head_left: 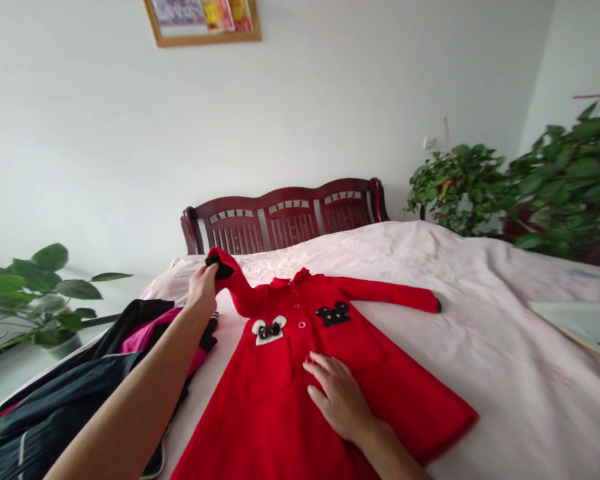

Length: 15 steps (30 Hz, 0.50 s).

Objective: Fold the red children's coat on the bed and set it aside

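A red child's coat (pixel 270 427) lies front up on the bed, with its collar toward the headboard. It has buttons down the middle, two pockets, and one white and one black mouse-head patch. My left hand (pixel 203 288) is closed on the black cuff of the coat's left-side sleeve (pixel 245 293), which is lifted and bent. The other sleeve (pixel 390 292) stretches out flat to the right. My right hand (pixel 337 393) rests on the coat's front below the patches, fingers spread, touching near a button.
A heap of dark and pink clothes (pixel 75 393) lies at the left of the pale bedsheet (pixel 520 347). Behind stands a dark wooden headboard (pixel 285 217). Potted plants (pixel 50 293) flank the bed, with leafy plants (pixel 455 187) at the right. A pale flat board (pixel 575 323) is at the right edge.
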### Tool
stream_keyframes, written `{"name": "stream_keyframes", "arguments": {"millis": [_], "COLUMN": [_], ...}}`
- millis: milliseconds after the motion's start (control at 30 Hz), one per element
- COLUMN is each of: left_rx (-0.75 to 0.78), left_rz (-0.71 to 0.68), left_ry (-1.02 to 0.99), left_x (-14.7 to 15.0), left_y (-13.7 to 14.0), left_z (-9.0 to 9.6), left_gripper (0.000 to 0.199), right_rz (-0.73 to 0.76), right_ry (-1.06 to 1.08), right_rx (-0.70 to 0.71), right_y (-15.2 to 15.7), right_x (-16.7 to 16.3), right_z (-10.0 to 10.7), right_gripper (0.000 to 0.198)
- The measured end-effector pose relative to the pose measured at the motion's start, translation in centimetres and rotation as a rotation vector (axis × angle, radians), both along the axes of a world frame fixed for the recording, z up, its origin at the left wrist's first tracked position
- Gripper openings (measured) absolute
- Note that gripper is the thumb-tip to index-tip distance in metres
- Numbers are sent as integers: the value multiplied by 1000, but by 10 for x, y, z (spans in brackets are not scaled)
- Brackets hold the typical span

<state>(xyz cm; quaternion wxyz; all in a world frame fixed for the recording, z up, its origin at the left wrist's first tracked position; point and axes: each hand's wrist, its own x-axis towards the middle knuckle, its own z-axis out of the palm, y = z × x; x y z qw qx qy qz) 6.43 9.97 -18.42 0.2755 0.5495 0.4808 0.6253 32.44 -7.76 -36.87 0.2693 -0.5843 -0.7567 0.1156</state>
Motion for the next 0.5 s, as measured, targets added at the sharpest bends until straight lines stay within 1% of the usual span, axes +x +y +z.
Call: {"name": "stream_keyframes", "arguments": {"millis": [67, 100, 167, 233, 300, 367, 433, 500], "left_rx": [-34, -51, -102, -184, -273, -349, -380, -368], "left_rz": [-118, -172, -246, -248, -189, -115, -43, 31], "left_ry": [132, 211, 379, 559, 727, 850, 960, 1132], "left_x": [32, 47, 70, 81, 77, 64, 48, 35], "left_y": [-3, -6, -16, -29, -45, -63, -78, -88], "left_z": [-13, -23, -49, -82, -116, -147, -170, -185], "left_gripper": [46, 49, 54, 56, 56, 56, 58, 57], "right_rz": [-5, -6, -4, 7, 17, 14, 4, -1], "right_ry": [5, 5, 1, -3, 2, 7, 9, 19], "right_rx": [9, 11, 11, 11, 14, 15, 13, 14], "right_y": [0, 1, 1, 0, -1, -2, -2, -2], "right_x": [0, 1, 1, 3, 3, 3, 2, 0], "right_z": [-1, -2, -3, -3, -2, 0, 2, 0], "right_gripper": [49, 49, 49, 49, 49, 49, 49, 49]}}
